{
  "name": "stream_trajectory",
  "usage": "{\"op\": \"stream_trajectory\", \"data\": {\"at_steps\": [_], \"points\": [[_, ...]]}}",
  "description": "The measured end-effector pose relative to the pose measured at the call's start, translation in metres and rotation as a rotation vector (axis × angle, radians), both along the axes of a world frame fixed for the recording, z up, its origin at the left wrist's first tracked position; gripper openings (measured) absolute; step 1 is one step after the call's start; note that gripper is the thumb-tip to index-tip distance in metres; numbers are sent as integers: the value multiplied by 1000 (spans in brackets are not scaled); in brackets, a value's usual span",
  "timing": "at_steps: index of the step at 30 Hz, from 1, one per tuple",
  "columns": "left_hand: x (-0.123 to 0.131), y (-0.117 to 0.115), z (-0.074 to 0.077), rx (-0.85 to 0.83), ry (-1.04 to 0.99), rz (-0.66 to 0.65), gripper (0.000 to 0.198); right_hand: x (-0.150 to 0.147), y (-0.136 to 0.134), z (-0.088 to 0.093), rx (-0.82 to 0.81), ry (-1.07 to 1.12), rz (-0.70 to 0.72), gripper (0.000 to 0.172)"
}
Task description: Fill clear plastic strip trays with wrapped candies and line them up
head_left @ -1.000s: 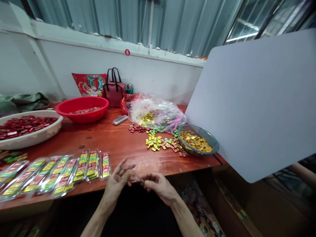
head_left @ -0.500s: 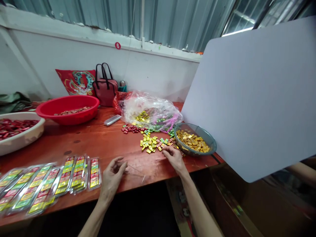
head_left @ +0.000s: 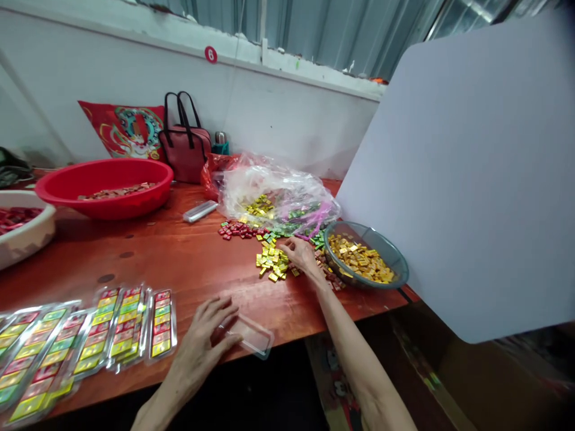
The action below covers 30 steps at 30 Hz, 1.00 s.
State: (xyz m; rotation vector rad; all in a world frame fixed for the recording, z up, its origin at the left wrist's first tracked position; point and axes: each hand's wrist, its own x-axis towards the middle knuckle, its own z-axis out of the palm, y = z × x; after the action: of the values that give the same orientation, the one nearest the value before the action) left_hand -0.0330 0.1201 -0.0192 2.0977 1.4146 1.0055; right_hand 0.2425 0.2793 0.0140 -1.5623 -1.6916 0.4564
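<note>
My left hand (head_left: pixel 206 335) has its thumb and fingers around the near-left end of an empty clear plastic tray (head_left: pixel 251 335) at the table's front edge. My right hand (head_left: pixel 300 254) reaches over a pile of small foil-wrapped pieces, its fingertips pinched at the upper edge of the yellow pieces (head_left: pixel 272 261). Whether a piece sits between those fingertips is too small to tell. Dark red pieces (head_left: pixel 238 230) and green pieces (head_left: pixel 318 239) lie around. To the left, filled clear trays (head_left: pixel 162 323) hold rows of red, yellow and green pieces.
A grey bowl (head_left: pixel 399 263) of gold pieces stands right, against a large pale panel (head_left: pixel 471 179). Behind the pile lies a clear plastic bag (head_left: pixel 287 185). A red basin (head_left: pixel 103 206) and a white basin (head_left: pixel 27 239) stand left; a handbag (head_left: pixel 188 152) rests by the wall.
My right hand has moved left and farther over the pile. The clear tray in my left hand has turned from nearly edge-on to flatter, showing its inside. The view has shifted slightly.
</note>
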Motion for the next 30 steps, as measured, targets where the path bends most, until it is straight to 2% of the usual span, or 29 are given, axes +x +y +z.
{"op": "stream_trajectory", "data": {"at_steps": [4,8,13,19,23,30], "points": [[-5,0,-1,-7,29,-28,33,-1,11,-3,-36,23,12,7],[1,1,1,24,28,3,33,9,8,2,-106,149,94,5],[15,3,0,74,21,49,30,21,-22,7,-198,388,162,30],[9,1,2,40,14,27,31,28,-54,5,-331,920,207,36],[1,0,1,5,-1,-15,28,28,-67,2,-322,911,181,35],[2,2,-5,10,-44,10,28,20,-88,-2,-246,686,225,24]]}}
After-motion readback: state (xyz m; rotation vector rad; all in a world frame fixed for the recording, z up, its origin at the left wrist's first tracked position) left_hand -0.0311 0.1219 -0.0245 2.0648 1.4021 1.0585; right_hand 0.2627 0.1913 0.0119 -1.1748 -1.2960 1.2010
